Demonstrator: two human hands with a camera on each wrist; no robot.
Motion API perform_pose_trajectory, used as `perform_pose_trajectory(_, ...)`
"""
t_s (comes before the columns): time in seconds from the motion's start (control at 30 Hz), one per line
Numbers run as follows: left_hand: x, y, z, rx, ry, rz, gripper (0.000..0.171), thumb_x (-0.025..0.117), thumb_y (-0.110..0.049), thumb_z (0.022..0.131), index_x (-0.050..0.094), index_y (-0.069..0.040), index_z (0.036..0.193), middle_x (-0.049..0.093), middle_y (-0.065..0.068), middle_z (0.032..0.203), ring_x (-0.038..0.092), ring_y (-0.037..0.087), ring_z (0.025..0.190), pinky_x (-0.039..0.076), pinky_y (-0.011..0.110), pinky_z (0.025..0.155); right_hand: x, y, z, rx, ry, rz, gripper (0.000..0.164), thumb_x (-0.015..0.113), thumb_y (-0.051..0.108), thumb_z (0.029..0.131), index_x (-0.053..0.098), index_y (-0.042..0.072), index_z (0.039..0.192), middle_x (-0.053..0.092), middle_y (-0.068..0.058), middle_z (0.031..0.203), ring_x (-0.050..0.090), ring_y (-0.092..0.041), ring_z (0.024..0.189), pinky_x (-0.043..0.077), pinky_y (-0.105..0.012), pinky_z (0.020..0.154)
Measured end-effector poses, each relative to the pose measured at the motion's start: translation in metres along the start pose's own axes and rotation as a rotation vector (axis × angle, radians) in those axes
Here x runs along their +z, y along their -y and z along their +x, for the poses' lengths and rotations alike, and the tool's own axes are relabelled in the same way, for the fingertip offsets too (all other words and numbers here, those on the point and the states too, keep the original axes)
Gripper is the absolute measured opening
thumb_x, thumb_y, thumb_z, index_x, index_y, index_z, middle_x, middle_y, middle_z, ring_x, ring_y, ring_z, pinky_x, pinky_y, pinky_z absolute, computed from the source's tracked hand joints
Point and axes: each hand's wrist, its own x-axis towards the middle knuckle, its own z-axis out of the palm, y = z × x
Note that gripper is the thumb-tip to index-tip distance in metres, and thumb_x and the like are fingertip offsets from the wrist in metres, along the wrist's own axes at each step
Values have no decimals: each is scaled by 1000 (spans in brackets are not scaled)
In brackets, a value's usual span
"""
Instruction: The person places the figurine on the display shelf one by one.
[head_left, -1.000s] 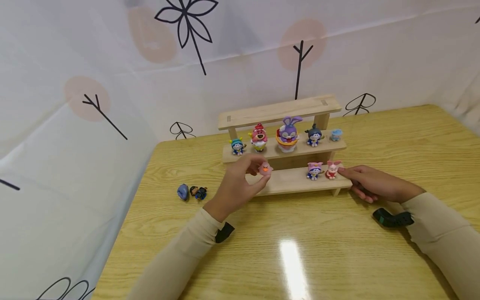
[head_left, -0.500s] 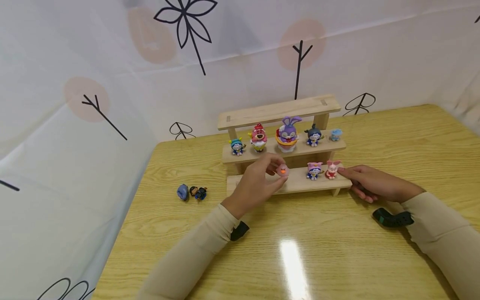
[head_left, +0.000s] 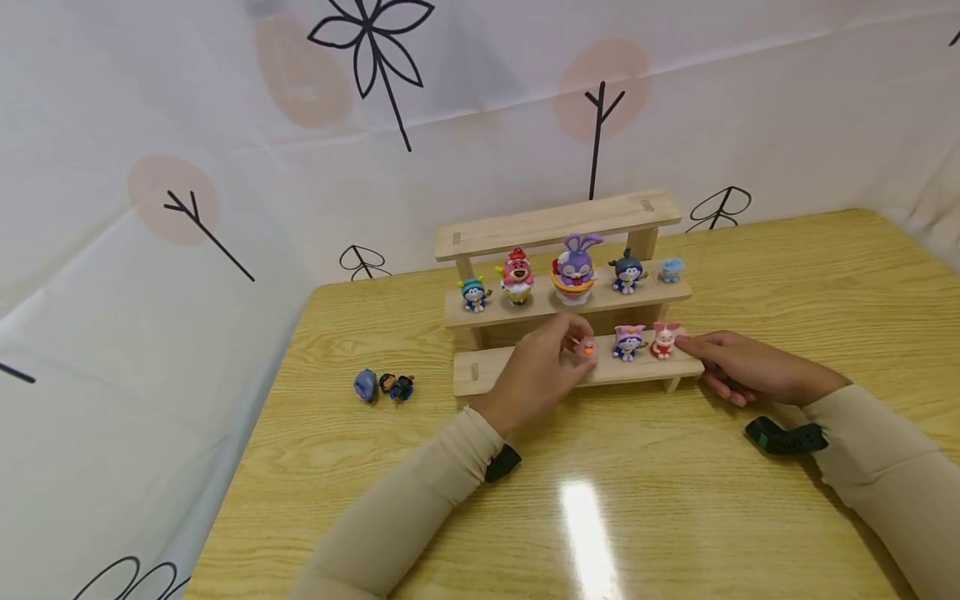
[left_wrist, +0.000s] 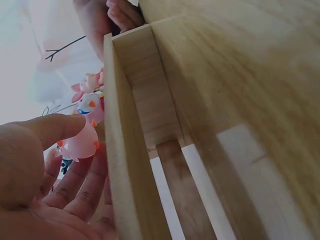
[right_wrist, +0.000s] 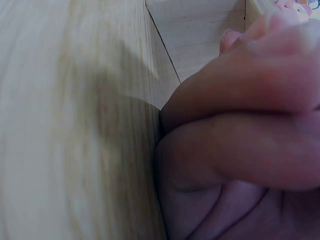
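Observation:
In the head view my left hand (head_left: 534, 373) pinches a small pink bird figurine (head_left: 587, 349) with an orange beak, over the lower tier of a wooden display stand (head_left: 495, 367). The left wrist view has its pink body (left_wrist: 84, 143) between thumb and fingers; whether it touches the board cannot be told. Just right of it sit a pink-hooded figurine (head_left: 627, 342) and a piglet figurine (head_left: 663, 340). My right hand (head_left: 753, 367) holds the lower tier's right end, fingertips beside the piglet. Its curled fingers (right_wrist: 235, 145) fill the right wrist view.
On the middle tier stand a teal-hatted figurine (head_left: 474, 294), a pink bear (head_left: 517, 277), a purple rabbit (head_left: 575, 271), a dark-hooded figurine (head_left: 627, 272) and a small blue one (head_left: 672, 269). A blue-grey piece (head_left: 365, 384) and a dark figurine (head_left: 397, 386) lie left on the table (head_left: 322, 492).
My left hand has carried the pink bird figurine rightward along the lower tier and slightly down, close to the pink-hooded figurine. My right hand has stayed at the stand's end.

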Motion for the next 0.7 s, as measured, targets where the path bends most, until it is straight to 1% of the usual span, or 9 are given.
perform_pose_trajectory(0.1,3,2,0,-5,3,8,27,72,-16,93,55,-14,113,65,-3,104,61,3,88,48,9,74,0,0,0,2,-1,0,66,22,52,109,53,-6,110,50,3,56,43,-8,42,44,-33,42)
perform_pose_trajectory(0.2,6,3,0,-5,10,8,27,72,-16,93,54,-14,114,65,-3,104,60,3,87,47,8,74,0,0,0,2,1,-2,66,22,52,109,53,-6,108,50,3,56,43,-8,42,44,-33,42)
perform_pose_trajectory(0.33,9,3,1,-12,12,11,28,72,-17,93,54,-14,115,67,-2,106,61,1,89,47,8,76,0,-1,0,6,-2,-5,66,21,52,109,53,-6,110,50,3,56,43,-8,42,44,-33,42)
perform_pose_trajectory(0.47,11,2,3,-35,2,16,29,73,-18,93,55,-14,115,69,-2,106,62,2,92,48,10,80,0,-2,1,9,-4,-5,66,21,52,109,54,-5,113,50,3,57,43,-8,42,44,-33,42)
perform_pose_trajectory(0.6,14,2,4,-66,-4,23,29,73,-21,92,56,-15,116,69,-3,106,62,2,96,49,13,84,0,-1,1,4,1,-4,66,22,52,109,54,-6,109,51,3,57,43,-8,42,44,-33,42)
perform_pose_trajectory(0.7,15,2,3,-79,-9,56,32,74,-24,92,57,-17,118,69,-3,106,63,5,97,50,16,85,0,0,1,-1,1,-4,66,22,51,109,54,-6,106,51,3,56,43,-8,42,44,-33,42)
